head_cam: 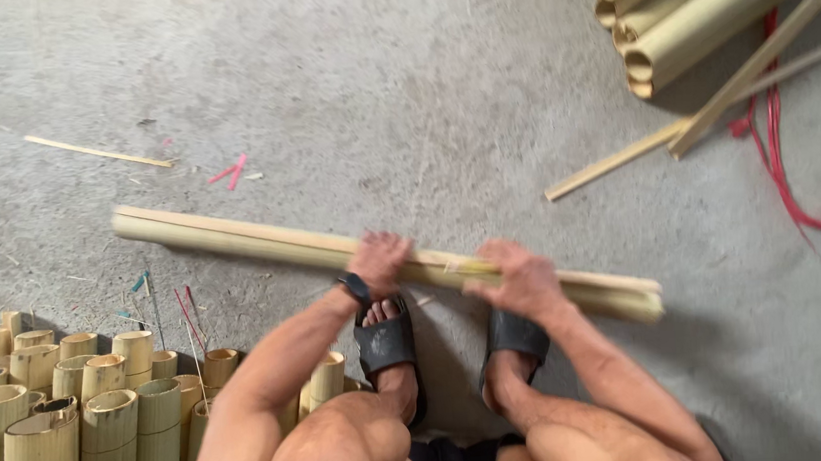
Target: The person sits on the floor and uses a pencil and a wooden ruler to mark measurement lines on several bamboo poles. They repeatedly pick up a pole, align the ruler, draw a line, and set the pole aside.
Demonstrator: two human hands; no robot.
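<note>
A long split bamboo pole lies across in front of me, held level above the concrete floor. My left hand grips it near its middle, with a dark band on the wrist. My right hand grips it a little further right, close to the pole's right end. Both hands close around the pole from above. My feet in black sandals rest on the floor just beneath the hands.
Several short cut bamboo tubes stand upright at the lower left. Long bamboo poles lie stacked at the top right with thin bamboo strips and red string. A thin splinter lies at the far left.
</note>
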